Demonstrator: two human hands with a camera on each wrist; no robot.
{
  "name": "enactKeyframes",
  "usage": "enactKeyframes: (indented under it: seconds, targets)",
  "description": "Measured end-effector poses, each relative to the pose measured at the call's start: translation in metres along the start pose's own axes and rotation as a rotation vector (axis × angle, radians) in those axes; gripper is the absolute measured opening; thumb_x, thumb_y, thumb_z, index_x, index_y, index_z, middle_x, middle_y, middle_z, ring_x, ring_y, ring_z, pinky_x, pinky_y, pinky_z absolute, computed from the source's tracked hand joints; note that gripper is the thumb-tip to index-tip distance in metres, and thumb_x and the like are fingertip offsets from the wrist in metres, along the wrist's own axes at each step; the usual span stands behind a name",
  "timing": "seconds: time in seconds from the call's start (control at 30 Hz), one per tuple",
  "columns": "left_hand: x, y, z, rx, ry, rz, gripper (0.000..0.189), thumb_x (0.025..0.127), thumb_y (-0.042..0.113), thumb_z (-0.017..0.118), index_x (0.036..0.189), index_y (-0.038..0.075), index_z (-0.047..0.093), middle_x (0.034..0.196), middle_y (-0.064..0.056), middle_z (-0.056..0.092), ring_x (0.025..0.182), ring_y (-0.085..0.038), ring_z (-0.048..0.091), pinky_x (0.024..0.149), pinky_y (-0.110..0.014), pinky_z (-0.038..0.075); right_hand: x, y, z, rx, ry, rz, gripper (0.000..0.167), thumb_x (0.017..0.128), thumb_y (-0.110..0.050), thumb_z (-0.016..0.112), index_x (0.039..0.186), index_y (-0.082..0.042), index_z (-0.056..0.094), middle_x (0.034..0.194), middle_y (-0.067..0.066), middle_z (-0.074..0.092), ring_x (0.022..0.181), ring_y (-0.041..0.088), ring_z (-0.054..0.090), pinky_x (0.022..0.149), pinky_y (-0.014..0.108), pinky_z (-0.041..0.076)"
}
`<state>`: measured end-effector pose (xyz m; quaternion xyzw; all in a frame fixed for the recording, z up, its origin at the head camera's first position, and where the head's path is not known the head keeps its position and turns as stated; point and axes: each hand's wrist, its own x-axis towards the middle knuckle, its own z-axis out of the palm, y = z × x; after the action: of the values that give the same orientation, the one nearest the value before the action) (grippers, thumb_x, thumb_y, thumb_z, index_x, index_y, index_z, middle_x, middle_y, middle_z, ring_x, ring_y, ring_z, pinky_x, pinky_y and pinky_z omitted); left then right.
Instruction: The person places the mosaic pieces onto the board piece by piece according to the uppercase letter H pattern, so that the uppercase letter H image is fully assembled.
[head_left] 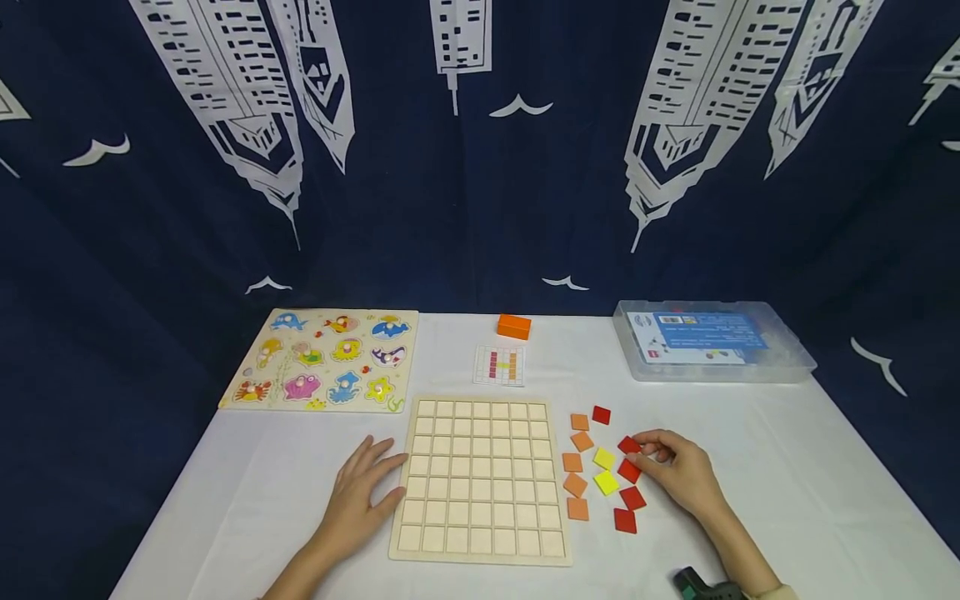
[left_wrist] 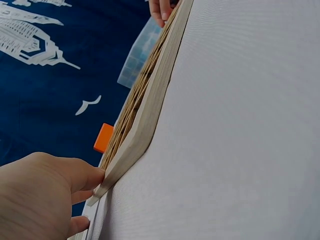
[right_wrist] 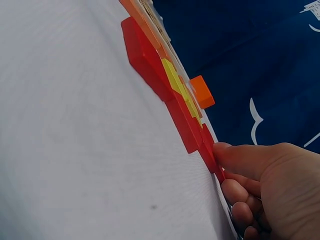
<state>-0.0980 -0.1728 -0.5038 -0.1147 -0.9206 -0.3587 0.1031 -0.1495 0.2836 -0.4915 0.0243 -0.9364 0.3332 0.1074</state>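
Observation:
A wooden grid board [head_left: 480, 560] lies flat in the middle of the white table, its square cells bare. Along its left edge rests my left hand [head_left: 356, 500], fingers spread and thumb touching the rim; the left wrist view shows the thumb [left_wrist: 90, 172] against the board's edge. Right of the board lie loose square tiles: several orange tiles [head_left: 572, 462], two yellow tiles [head_left: 606, 482] and several red tiles [head_left: 633, 498]. My right hand [head_left: 682, 479] pinches a red tile [head_left: 627, 444] between thumb and forefinger, at table height among the other red ones.
Behind the board lies a small pattern card [head_left: 499, 365] with an orange block [head_left: 513, 326] beyond it. A sea-animal peg puzzle [head_left: 318, 358] is at the back left, a clear plastic case [head_left: 780, 358] at the back right. A dark device [head_left: 701, 586] shows near my right forearm.

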Motion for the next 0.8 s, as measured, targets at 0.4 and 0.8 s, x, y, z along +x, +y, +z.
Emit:
enactKeyframes:
  seconds: [0.4, 0.8]
  targets:
    - [0.0001, -0.0007, 0.0006, 0.006, 0.008, 0.001, 0.043, 0.082, 0.012, 0.074, 0.125, 0.013, 0.065, 0.144, -0.014, 0.050, 0.143, -0.042, 0.027, 0.111, -0.066, 0.019, 0.0019, 0.0001, -0.0003, -0.009, -0.002, -0.009, 0.023, 0.079, -0.011, 0.080, 0.100, -0.005, 0.073, 0.078, -0.001, 0.061, 0.070, 0.005, 0.047, 0.060, 0.017, 0.044]
    - [0.0002, 0.0014, -0.0004, 0.016, 0.009, 0.008, 0.043, 0.082, 0.012, 0.074, 0.124, 0.012, 0.066, 0.144, -0.014, 0.051, 0.143, -0.043, 0.028, 0.110, -0.066, 0.020, -0.0005, -0.0039, -0.0044, -0.100, -0.019, -0.019, 0.024, 0.078, -0.009, 0.077, 0.101, -0.006, 0.075, 0.081, -0.001, 0.068, 0.072, 0.008, 0.052, 0.062, 0.020, 0.045]
